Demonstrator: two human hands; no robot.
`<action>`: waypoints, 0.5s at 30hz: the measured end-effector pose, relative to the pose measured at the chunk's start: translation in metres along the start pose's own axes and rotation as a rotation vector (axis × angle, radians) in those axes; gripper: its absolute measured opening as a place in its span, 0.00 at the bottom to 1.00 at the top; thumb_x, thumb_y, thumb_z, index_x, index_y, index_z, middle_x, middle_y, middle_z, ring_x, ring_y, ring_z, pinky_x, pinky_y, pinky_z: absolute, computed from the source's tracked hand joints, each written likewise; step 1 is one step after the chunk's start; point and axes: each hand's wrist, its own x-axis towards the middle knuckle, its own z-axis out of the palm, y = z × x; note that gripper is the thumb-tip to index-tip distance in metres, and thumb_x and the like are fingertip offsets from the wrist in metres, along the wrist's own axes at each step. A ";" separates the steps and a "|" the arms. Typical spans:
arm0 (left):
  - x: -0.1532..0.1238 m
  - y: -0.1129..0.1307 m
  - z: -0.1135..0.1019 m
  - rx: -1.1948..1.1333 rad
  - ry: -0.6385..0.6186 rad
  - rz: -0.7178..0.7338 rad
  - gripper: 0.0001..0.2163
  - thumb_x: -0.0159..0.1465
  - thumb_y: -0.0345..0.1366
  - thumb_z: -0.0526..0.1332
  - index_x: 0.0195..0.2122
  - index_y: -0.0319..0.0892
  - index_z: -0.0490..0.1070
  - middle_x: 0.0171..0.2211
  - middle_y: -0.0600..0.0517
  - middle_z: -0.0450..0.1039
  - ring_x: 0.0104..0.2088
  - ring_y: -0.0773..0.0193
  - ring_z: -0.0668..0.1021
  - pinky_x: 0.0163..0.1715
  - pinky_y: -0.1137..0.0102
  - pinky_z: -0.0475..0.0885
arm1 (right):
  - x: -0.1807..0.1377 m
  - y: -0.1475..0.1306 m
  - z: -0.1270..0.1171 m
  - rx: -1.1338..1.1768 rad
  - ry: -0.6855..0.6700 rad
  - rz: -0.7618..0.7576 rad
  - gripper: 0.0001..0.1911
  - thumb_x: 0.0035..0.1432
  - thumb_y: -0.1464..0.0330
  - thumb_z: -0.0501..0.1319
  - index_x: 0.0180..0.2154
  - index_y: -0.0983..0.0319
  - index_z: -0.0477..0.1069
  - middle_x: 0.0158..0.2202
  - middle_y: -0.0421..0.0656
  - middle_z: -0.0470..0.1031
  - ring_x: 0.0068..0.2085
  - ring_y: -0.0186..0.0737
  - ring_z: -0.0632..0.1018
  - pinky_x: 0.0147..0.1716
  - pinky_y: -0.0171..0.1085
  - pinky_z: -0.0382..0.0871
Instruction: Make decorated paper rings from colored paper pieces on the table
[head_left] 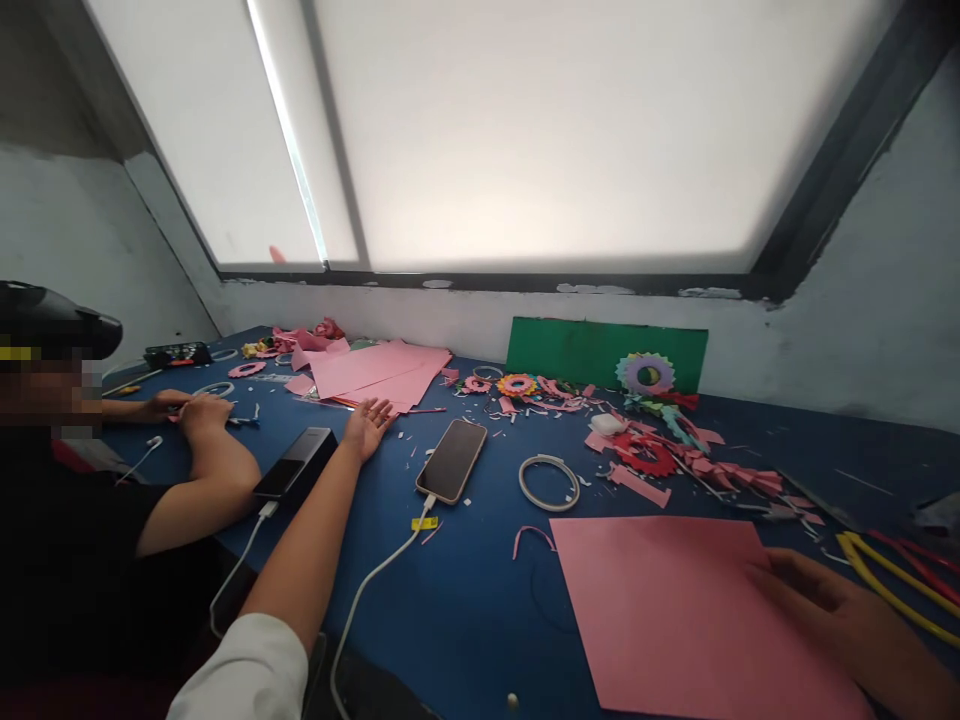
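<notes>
My left hand (pixel 367 428) is stretched out over the blue table, fingers spread and palm up, with nothing in it. Just beyond its fingertips lies a stack of large pink paper sheets (pixel 382 372). A phone (pixel 452 460) with a white cable plugged in rests to the right of that hand. At the lower right, my right hand (pixel 832 610) grips the right edge of a pink paper sheet (pixel 667 600), its thumb on top. The fingers under the sheet are hidden. A curled pink paper strip (pixel 534 530) lies at the sheet's left corner.
Cut paper scraps and scalloped paper rings (pixel 517 385) litter the table's back. A green board (pixel 585 345) leans on the wall. A white ring (pixel 549 484), a black power bank (pixel 296 465) and yellow scissor handles (pixel 892 585) lie about. At left sits another person (pixel 67 560).
</notes>
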 end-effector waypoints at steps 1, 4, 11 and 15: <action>0.003 -0.004 -0.006 -0.090 0.027 0.006 0.14 0.63 0.38 0.55 0.49 0.39 0.64 0.47 0.46 0.67 0.42 0.60 0.73 0.40 0.60 0.71 | 0.000 0.000 0.000 -0.002 -0.004 0.012 0.15 0.32 0.53 0.63 0.20 0.57 0.71 0.28 0.41 0.77 0.33 0.48 0.77 0.27 0.34 0.69; 0.013 -0.013 -0.017 -0.317 0.095 -0.007 0.14 0.63 0.38 0.55 0.49 0.39 0.64 0.47 0.46 0.67 0.42 0.60 0.73 0.40 0.60 0.71 | 0.000 0.000 0.001 -0.012 -0.004 0.039 0.17 0.31 0.53 0.63 0.23 0.56 0.73 0.28 0.41 0.77 0.34 0.49 0.76 0.27 0.35 0.68; 0.027 -0.013 -0.024 -0.643 0.227 -0.023 0.15 0.63 0.38 0.56 0.49 0.38 0.64 0.47 0.46 0.67 0.42 0.60 0.73 0.40 0.60 0.71 | 0.001 0.002 -0.001 -0.029 -0.018 0.023 0.20 0.30 0.50 0.61 0.24 0.58 0.70 0.29 0.42 0.77 0.35 0.49 0.76 0.26 0.33 0.68; 0.028 -0.013 -0.024 -0.721 0.277 0.000 0.15 0.63 0.38 0.56 0.49 0.39 0.64 0.47 0.46 0.67 0.42 0.60 0.73 0.40 0.60 0.71 | 0.000 0.001 0.000 -0.152 -0.028 -0.035 0.23 0.34 0.47 0.57 0.26 0.59 0.70 0.28 0.42 0.77 0.32 0.47 0.76 0.23 0.32 0.68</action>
